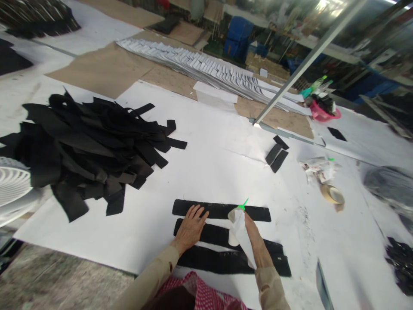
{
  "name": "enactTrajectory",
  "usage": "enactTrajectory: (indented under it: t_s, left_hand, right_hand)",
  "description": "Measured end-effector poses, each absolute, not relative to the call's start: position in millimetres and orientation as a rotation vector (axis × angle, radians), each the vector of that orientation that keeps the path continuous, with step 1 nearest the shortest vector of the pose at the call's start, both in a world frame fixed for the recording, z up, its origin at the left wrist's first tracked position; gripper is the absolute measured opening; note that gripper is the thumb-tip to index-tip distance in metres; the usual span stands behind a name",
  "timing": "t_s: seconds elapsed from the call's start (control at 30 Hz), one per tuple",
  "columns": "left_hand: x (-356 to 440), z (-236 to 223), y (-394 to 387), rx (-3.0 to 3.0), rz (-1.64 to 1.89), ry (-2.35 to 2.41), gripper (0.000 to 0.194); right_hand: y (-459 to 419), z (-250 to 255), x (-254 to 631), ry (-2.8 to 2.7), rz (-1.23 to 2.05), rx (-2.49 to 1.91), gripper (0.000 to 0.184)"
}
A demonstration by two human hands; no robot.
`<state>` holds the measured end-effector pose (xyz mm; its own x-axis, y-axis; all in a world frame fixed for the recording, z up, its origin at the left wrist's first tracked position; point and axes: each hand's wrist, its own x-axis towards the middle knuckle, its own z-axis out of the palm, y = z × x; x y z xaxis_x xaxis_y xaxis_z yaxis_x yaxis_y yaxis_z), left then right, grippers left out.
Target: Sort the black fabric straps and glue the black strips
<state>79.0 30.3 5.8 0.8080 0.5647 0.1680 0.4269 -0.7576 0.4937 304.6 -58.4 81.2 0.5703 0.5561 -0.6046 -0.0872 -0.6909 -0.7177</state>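
Observation:
My left hand point(192, 226) lies with its fingers extended on the left part of the farthest black strip point(222, 210), pressing on it. In my right hand point(252, 232) is a white squeeze bottle point(233, 237) with a green nozzle point(243, 205), held over the right part of that strip. White cloth or paper point(239, 228) wraps around the bottle and hides part of my grip. Two more black strips, a middle one point(214, 234) and a near one point(216, 261), lie roughly parallel on the white table surface point(155, 241), below my hands and forearms.
A large heap of black strips point(97, 146) lies to the left, beside a white basket point(14, 187). Short black pieces point(276, 156), a tape roll point(332, 194) and a metal blade-like strip point(323, 284) lie right. A slanted pole point(306, 64) rises behind; overlapping white sheets point(206, 64) line the back.

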Motion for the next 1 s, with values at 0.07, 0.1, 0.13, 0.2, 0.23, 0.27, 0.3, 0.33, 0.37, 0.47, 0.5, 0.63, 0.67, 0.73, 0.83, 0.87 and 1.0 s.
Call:
enactTrajectory:
  t_s: [0.07, 0.1, 0.13, 0.2, 0.23, 0.27, 0.3, 0.33, 0.37, 0.47, 0.5, 0.63, 0.67, 0.73, 0.83, 0.87, 1.0]
  left_hand:
    - [79.0, 6.2, 30.6, 2.555, 0.425, 0.747, 0.042]
    - [79.0, 6.3, 30.7, 2.555, 0.425, 0.75, 0.042]
    - [79.0, 6.4, 30.7, 2.554, 0.425, 0.753, 0.042]
    - [78.8, 6.5, 30.6, 2.554, 0.433, 0.756, 0.043]
    - [78.7, 6.6, 30.5, 2.555, 0.438, 0.755, 0.044]
    - [78.6, 6.8, 30.5, 2.559, 0.44, 0.754, 0.044]
    - [78.6, 7.0, 30.4, 2.563, 0.44, 0.754, 0.044]
    - [78.5, 7.3, 30.4, 2.568, 0.439, 0.757, 0.043]
    - [78.4, 7.7, 30.5, 2.571, 0.434, 0.761, 0.043]
    - [78.6, 8.8, 30.8, 2.573, 0.411, 0.772, 0.042]
    - [78.7, 9.1, 30.9, 2.571, 0.403, 0.774, 0.042]
    - [79.4, 10.0, 31.5, 2.548, 0.397, 0.768, 0.043]
    - [79.6, 10.2, 31.7, 2.541, 0.398, 0.768, 0.043]
    - [79.9, 10.3, 31.8, 2.531, 0.402, 0.77, 0.043]
    - [80.1, 9.7, 31.9, 2.541, 0.395, 0.776, 0.042]
    - [80.1, 9.2, 31.8, 2.548, 0.391, 0.776, 0.042]
    - [79.4, 7.9, 31.5, 2.568, 0.383, 0.756, 0.044]
  right_hand:
    - [-46.6, 80.1, 318.2, -0.351, 1.073, -2.053, 0.068]
    - [-39.1, 78.8, 324.3, -0.361, 1.034, -2.047, 0.071]
    - [-30.9, 76.8, 329.9, -0.389, 0.985, -2.048, 0.072]
    - [-15.0, 70.0, 338.3, -0.466, 0.866, -2.068, 0.071]
    - [-8.3, 65.4, 340.9, -0.499, 0.805, -2.087, 0.07]
    - [-3.1, 60.4, 342.3, -0.522, 0.749, -2.111, 0.069]
    - [0.1, 55.5, 342.7, -0.53, 0.697, -2.137, 0.07]
    - [1.0, 51.4, 342.0, -0.526, 0.647, -2.163, 0.071]
    - [-0.6, 48.7, 340.5, -0.516, 0.596, -2.191, 0.074]
    - [-19.5, 53.7, 334.4, -0.451, 0.493, -2.267, 0.074]
    - [-29.1, 60.1, 332.9, -0.441, 0.494, -2.277, 0.071]
    - [-63.2, 93.4, 326.3, -0.62, 0.822, -2.188, 0.054]
    - [-67.3, 99.1, 322.1, -0.721, 0.862, -2.169, 0.046]
    - [-68.6, 102.4, 308.1, -0.965, 0.746, -2.171, 0.03]
    - [-61.8, 87.4, 275.4, -1.31, 0.41, -2.199, 0.022]
    - [-60.2, 79.2, 263.5, -1.402, 0.358, -2.215, 0.022]
    - [-67.5, 51.1, 227.7, -1.674, 0.296, -2.266, 0.022]
